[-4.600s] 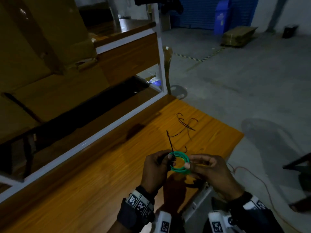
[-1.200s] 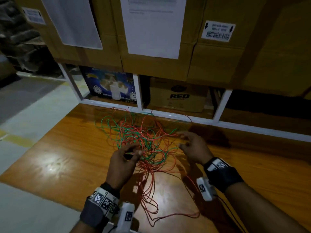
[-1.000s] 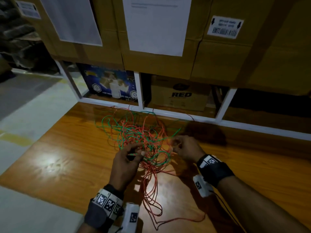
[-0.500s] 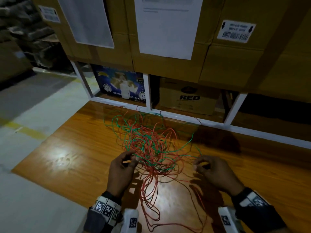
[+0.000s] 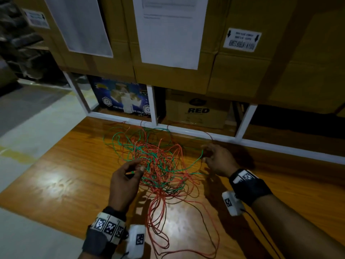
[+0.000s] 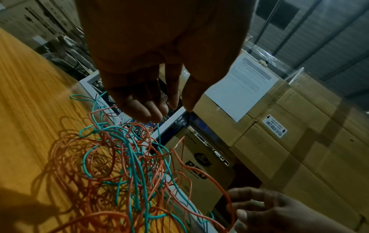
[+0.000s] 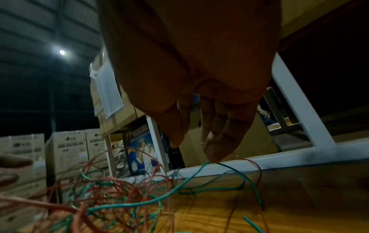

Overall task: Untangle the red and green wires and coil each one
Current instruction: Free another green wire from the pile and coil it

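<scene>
Thin, light, springy green wire [image 5: 194, 161] snarled in red wire [image 5: 162, 199]: right hand [image 5: 220, 161] apparently pinches a green loop, left hand [image 5: 123, 180] pinches another strand; take it near a free end.

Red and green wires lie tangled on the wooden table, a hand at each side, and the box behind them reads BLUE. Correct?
One slip: the cardboard box behind the tangle reads RED, as the head view shows. The wires, table, left hand and right hand are as stated.
</scene>
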